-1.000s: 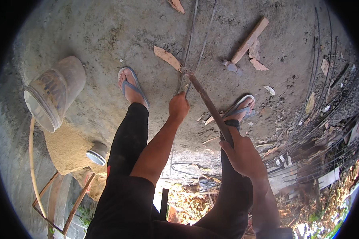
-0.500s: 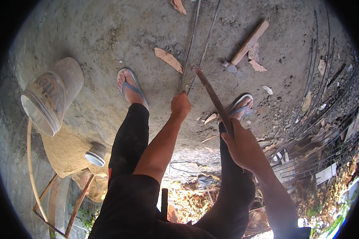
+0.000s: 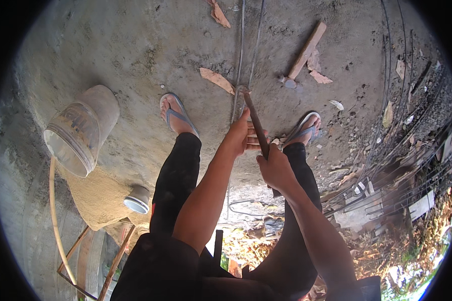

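Hands (image 3: pixel 240 134) (image 3: pixel 276 169) closer, gripped bar (image 3: pixel 255 120), lettered bucket (image 3: pixel 83 129)

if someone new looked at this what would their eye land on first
Most likely the long brown bar near the centre, gripped in the person's right hand, with the left hand close beside it, fingers extended. After that, probably the big dusty bucket at the left and the wooden-handled hammer lying at the upper right.
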A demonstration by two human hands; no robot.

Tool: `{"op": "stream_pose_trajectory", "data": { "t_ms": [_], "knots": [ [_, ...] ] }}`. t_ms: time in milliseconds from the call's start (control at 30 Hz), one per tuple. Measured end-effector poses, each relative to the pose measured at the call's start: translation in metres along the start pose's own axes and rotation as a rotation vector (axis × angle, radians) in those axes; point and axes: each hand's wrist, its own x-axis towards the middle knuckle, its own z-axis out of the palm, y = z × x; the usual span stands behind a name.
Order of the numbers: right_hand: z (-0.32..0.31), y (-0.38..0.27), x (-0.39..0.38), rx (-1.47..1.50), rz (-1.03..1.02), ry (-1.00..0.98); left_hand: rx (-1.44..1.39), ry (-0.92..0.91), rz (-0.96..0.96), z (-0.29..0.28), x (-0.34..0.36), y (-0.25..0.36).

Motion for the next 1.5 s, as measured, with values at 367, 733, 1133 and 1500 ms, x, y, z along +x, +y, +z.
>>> {"op": "stream_pose_trajectory", "data": {
  "t_ms": [367,733,1133,1500],
  "knots": [
    [0.018,0.009,0.010,0.056,-0.043,0.119,0.334,0.440,0.361,0.048,0.023,-0.026],
    [0.057,-0.012,0.002,0.195,0.085,0.135,0.416,0.355,0.334,0.014,0.017,-0.020],
    [-0.039,0.086,0.025,-0.271,-0.191,0.220,0.279,0.223,0.448,0.079,0.062,-0.070],
    [-0.064,0.024,-0.070,0.687,-0.292,0.333,1.472,0.712,0.491,-0.147,-0.030,-0.060]
  ]
}}
